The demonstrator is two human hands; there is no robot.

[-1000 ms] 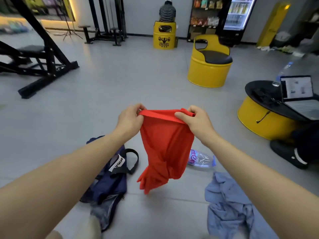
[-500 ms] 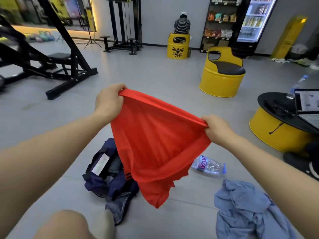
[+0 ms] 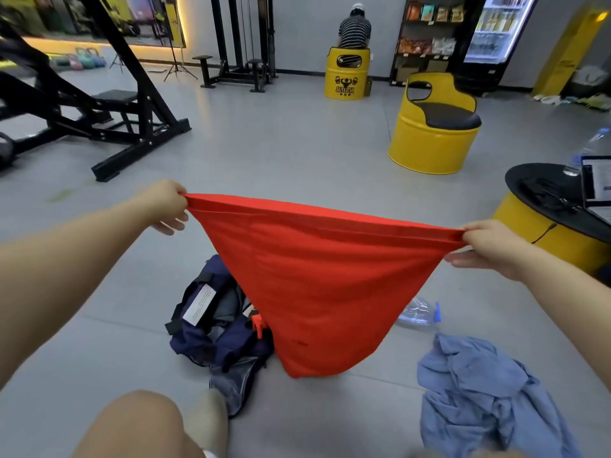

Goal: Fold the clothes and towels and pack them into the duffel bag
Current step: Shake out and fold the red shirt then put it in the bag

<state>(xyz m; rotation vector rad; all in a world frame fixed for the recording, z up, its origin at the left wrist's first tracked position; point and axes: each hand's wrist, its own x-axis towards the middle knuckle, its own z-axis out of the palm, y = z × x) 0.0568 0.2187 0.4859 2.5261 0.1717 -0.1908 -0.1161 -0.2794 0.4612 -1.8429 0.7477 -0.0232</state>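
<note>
A red garment (image 3: 317, 279) hangs stretched wide in the air in front of me. My left hand (image 3: 165, 204) pinches its left top corner, and my right hand (image 3: 486, 247) pinches the right top corner. Its lower part tapers to a point above the floor. Below it lies the navy duffel bag (image 3: 215, 332), crumpled and open, with a white label showing; the red cloth hides the bag's right side. A rumpled light-blue garment (image 3: 482, 398) lies on the floor at the lower right.
A flattened plastic bottle (image 3: 418, 314) lies on the floor behind the red cloth. My knee (image 3: 139, 424) is at the bottom. A yellow drum table (image 3: 542, 223) with a laptop stands at right, a yellow drum chair (image 3: 433, 127) beyond, black gym frames (image 3: 99, 120) at left.
My hands have moved far apart, pulling the red garment from a bunched strip into a wide stretched sheet. The view has tilted up a little.
</note>
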